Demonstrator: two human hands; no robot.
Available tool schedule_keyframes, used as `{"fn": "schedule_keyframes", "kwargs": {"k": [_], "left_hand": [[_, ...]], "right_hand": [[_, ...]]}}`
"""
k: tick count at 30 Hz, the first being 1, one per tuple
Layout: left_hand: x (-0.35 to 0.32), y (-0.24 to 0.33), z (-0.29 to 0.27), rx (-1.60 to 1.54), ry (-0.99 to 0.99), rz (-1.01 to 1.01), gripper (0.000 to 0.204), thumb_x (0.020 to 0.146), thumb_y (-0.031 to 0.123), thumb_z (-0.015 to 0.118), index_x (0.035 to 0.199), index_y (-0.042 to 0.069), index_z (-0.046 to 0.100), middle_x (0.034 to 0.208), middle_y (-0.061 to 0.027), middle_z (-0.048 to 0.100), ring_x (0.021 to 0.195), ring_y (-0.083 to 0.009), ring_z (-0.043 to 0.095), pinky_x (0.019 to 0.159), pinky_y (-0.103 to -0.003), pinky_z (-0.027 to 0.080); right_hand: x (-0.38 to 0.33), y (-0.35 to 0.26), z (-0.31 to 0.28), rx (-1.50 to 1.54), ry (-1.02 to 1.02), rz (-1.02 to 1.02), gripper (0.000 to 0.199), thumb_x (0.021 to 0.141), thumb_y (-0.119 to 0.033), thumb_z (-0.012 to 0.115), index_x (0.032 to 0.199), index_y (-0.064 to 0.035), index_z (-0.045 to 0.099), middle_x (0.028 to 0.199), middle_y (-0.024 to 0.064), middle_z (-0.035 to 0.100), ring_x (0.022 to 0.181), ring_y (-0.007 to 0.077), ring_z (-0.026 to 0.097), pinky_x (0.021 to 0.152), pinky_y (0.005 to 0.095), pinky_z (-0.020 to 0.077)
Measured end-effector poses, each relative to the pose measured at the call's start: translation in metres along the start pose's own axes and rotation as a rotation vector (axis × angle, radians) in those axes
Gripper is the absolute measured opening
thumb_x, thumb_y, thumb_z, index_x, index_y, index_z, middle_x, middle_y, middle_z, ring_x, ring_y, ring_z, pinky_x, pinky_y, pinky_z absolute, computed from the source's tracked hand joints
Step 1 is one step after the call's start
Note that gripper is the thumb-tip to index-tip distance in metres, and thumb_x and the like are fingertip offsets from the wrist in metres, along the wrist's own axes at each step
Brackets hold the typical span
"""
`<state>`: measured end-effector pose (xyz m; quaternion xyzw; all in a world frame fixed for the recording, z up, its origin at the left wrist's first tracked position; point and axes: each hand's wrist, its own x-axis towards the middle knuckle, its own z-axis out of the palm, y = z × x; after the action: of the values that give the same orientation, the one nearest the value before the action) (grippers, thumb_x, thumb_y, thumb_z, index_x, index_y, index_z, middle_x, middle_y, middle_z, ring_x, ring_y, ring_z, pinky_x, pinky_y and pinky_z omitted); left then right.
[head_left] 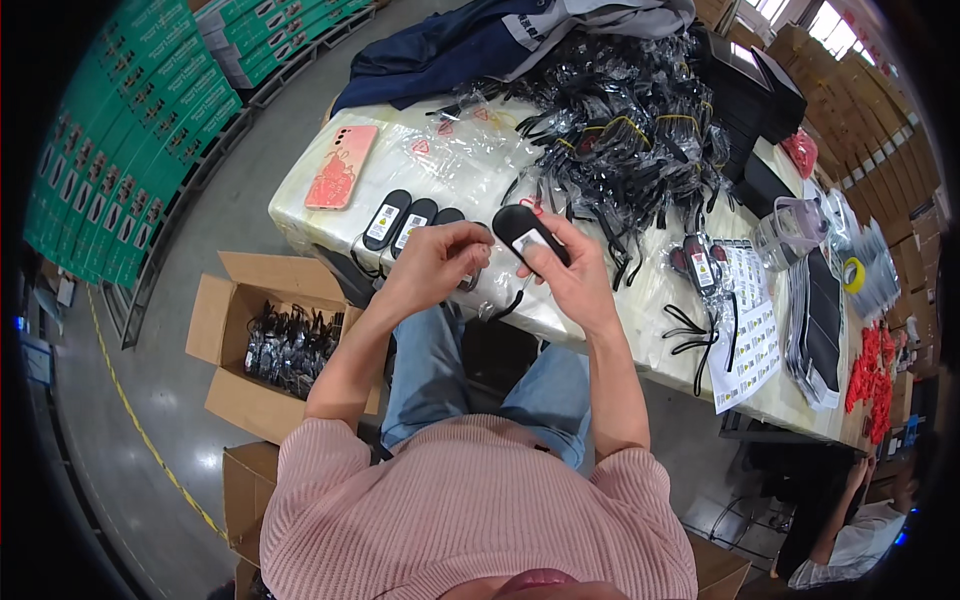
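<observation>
Black oval device (530, 238) pinched in right hand (575, 275) above counter (480, 180) edge, long axis angled up-left toward left hand (435, 262), whose fingertips press together on something small, just beside it.

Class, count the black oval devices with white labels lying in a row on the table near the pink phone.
3: one nearest the phone, a middle one, and one partly hidden behind the left hand.
</observation>
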<state>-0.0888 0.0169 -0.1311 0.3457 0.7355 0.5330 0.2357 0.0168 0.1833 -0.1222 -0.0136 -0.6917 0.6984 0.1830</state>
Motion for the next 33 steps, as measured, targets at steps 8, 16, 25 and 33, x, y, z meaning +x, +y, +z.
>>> {"fn": "schedule_keyframes", "kwargs": {"k": [8, 16, 25, 33], "left_hand": [[-0.03, -0.031, 0.016, -0.493, -0.07, 0.038, 0.031, 0.085, 0.008, 0.059, 0.114, -0.001, 0.05, 0.088, -0.006, 0.063, 0.075, -0.0103, 0.058, 0.068, -0.024, 0.048], [-0.031, -0.043, 0.018, -0.538, 0.034, -0.018, 0.022, 0.088, 0.011, 0.057, 0.105, -0.002, 0.055, 0.084, -0.0064, 0.063, 0.074, -0.0104, 0.059, 0.068, -0.024, 0.048], [-0.033, -0.037, 0.021, -0.44, 0.101, 0.012, 0.014, 0.085, 0.009, 0.062, 0.092, -0.003, 0.058, 0.078, -0.005, 0.063, 0.07, -0.0105, 0.059, 0.064, -0.023, 0.048], [-0.036, -0.034, 0.019, 0.514, 0.595, 0.477, 0.014, 0.071, 0.0, 0.066, 0.083, 0.004, 0.062, 0.078, -0.0063, 0.062, 0.07, -0.0195, 0.06, 0.062, -0.028, 0.046]], "right_hand": [[-0.002, 0.01, 0.001, 0.078, 0.121, 0.066, 0.023, 0.086, -0.016, 0.057, 0.102, 0.0016, 0.058, 0.068, 0.0034, 0.06, 0.06, 0.0056, 0.052, 0.053, 0.0194, 0.0382], [-0.007, 0.008, 0.009, 0.048, 0.116, 0.073, 0.021, 0.086, -0.015, 0.057, 0.1, 0.0018, 0.058, 0.068, 0.0036, 0.06, 0.06, 0.0057, 0.052, 0.053, 0.0197, 0.0377], [-0.01, 0.009, 0.002, 0.01, 0.165, 0.018, 0.023, 0.086, -0.015, 0.056, 0.102, 0.0018, 0.057, 0.072, 0.0047, 0.061, 0.063, 0.0078, 0.055, 0.054, 0.0202, 0.0388], [-0.027, 0.008, 0.008, 0.361, 0.192, 0.11, 0.028, 0.087, -0.016, 0.056, 0.109, 0.0006, 0.054, 0.086, 0.0069, 0.061, 0.068, 0.0119, 0.058, 0.054, 0.022, 0.0405]]}}
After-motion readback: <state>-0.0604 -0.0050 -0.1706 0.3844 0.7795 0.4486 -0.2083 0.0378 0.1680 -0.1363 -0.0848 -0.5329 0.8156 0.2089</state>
